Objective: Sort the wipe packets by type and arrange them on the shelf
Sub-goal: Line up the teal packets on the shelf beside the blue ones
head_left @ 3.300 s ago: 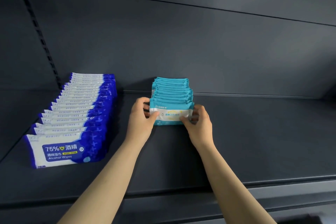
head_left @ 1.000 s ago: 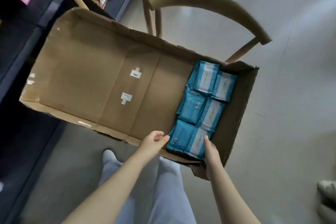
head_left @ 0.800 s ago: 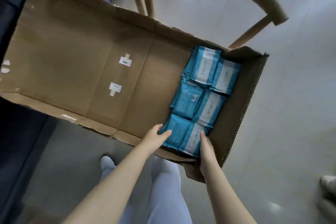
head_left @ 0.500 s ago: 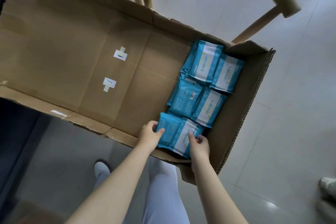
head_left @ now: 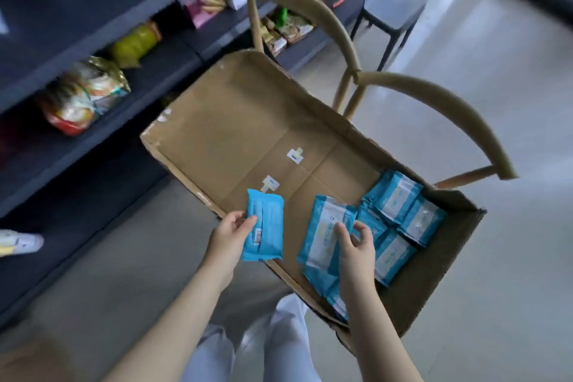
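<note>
Left hand [head_left: 231, 234] pinches a packet [head_left: 264, 224], long axis upright; right hand [head_left: 356, 243] grips a second packet [head_left: 325, 234] beside it; shelf [head_left: 93, 139] lies left.

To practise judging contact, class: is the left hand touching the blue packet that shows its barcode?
Touching. The head view shows the left hand pinching the blue packet by its edge, thumb lying on its face near the barcode.
</note>
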